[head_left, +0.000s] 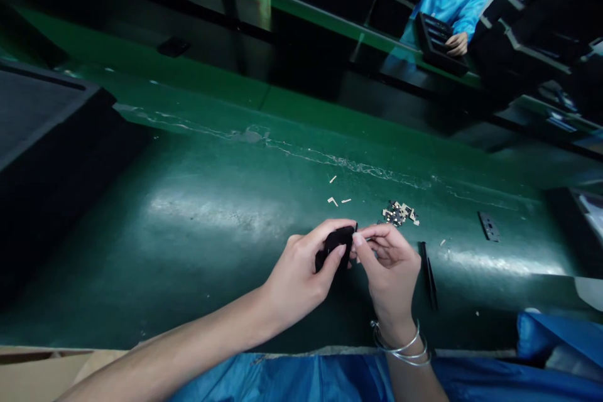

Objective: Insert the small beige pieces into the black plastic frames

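Left hand (298, 265) grasped the black piece (335, 242); steady holding seemed wise. Right hand (390, 259) bent its fingers at the piece's right edge, its grip I could not tell; light pressure seemed best. Tweezers (429, 279) lay to its right.

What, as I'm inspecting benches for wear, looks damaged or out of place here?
The green tabletop has a ragged pale line across it, perhaps cracking or residue, breaking its smooth surface. Pale strips also lie scattered apart from the pile of small parts.
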### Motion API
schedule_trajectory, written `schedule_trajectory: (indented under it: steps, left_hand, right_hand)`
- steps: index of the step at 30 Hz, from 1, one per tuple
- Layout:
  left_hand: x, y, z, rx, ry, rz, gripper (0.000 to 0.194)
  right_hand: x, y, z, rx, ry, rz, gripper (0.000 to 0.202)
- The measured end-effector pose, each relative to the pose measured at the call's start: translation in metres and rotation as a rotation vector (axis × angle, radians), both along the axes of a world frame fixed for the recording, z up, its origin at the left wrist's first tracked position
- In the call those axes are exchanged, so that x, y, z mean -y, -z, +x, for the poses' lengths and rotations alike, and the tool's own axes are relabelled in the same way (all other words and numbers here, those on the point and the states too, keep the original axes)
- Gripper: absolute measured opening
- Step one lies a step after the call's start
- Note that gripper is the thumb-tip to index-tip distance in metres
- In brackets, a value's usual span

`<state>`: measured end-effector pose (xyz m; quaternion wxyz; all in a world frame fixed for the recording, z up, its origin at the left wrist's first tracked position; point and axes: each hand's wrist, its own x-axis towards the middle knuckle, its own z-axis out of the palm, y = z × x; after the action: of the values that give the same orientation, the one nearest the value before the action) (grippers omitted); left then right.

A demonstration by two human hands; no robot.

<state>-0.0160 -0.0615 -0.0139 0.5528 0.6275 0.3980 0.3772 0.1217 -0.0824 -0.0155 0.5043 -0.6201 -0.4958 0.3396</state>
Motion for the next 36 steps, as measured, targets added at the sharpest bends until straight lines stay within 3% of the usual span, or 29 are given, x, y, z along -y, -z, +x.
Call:
schedule_trajectory:
  steps: [20, 30, 33, 36]
  left_hand:
    - [-0.0005, -0.0005, 0.0003, 0.023, 0.005, 0.011, 0.026]
    - [0.0022, 0.0082, 0.0, -0.051, -0.006, 0.086, 0.029]
    - [0.0011, 0.0064, -0.0016, 0.008, -0.002, -0.016, 0.028]
    - [-0.0014, 0.0004, -0.0026, 0.183, 0.048, -0.244, 0.029]
  right_hand:
    - [-0.0013, -0.0006, -0.0001, -0.029, 0.009, -0.015, 0.008]
    - [-0.0027, -0.0018, 0.0004, -0.014, -0.011, -0.067, 0.008]
    - [-0.0049, -0.002, 0.0029, -0.077, 0.009, -0.097, 0.011]
    - [-0.007, -0.0013, 0.0075, -0.238, -0.014, -0.102, 0.013]
